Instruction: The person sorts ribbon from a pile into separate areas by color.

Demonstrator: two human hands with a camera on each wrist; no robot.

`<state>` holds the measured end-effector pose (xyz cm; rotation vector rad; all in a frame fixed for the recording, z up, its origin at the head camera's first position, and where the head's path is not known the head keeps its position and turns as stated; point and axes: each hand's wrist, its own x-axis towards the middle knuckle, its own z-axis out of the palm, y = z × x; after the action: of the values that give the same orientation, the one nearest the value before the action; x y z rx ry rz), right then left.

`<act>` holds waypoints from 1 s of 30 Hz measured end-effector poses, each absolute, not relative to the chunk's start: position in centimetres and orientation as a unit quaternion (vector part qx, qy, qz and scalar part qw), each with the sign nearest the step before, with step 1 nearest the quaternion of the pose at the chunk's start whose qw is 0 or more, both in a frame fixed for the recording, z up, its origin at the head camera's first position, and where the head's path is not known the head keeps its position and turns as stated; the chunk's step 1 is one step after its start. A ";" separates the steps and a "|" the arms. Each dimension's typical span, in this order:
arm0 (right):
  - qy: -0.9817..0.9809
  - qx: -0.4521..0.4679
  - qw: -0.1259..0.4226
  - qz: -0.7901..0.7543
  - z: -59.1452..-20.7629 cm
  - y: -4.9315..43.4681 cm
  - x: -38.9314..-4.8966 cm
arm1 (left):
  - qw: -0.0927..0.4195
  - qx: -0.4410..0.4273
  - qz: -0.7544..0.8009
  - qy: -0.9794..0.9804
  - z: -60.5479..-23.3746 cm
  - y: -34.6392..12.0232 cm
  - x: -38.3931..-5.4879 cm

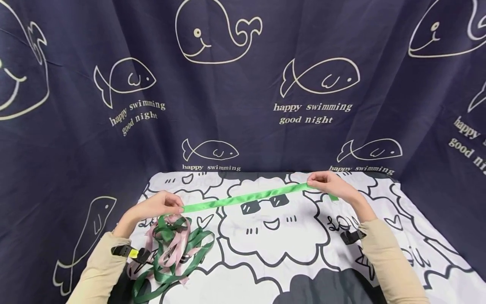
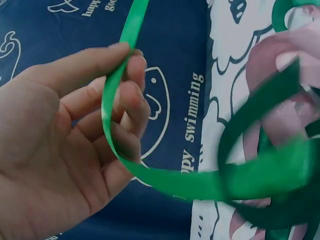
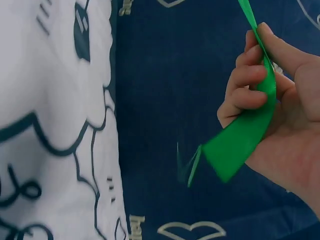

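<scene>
A bright green ribbon (image 1: 247,197) stretches nearly straight between the two hands, above the table and a little higher at its right end. My left hand (image 1: 166,203) pinches it between thumb and forefinger. From there the ribbon (image 2: 170,184) loops down past the palm toward a tangled pile in the left wrist view. At the other end my right hand (image 1: 331,185) pinches the ribbon with thumb and fingertips. Its short cut tail (image 3: 240,142) hangs across the palm in the right wrist view. Below the left hand lies the pile of dark green and pink ribbons (image 1: 176,249).
A white cloth (image 1: 273,249) printed with black cloud faces covers the table. Behind it hangs a navy curtain (image 1: 243,105) with white whales and fish, reaching round both sides. Black straps with small cameras (image 1: 351,237) sit on both wrists, over beige sleeves.
</scene>
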<state>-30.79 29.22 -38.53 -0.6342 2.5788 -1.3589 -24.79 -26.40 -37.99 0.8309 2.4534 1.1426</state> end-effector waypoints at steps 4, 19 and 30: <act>0.872 -0.194 0.068 -0.444 -38.7 30.8 -30.7 | 0.151 0.294 0.388 0.861 -38.0 -26.7 -25.1; 0.885 -0.180 0.047 -0.426 -39.5 35.4 -30.8 | 0.130 0.276 0.347 0.887 -39.0 -26.9 -26.5; 0.893 -0.076 -0.027 -0.443 -40.1 37.0 -30.5 | 0.087 0.210 0.361 0.904 -40.7 -26.5 -28.8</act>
<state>-30.54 37.04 -40.08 -0.2431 2.8540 -1.4177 -28.75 -26.55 -40.75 0.6270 2.6943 1.0746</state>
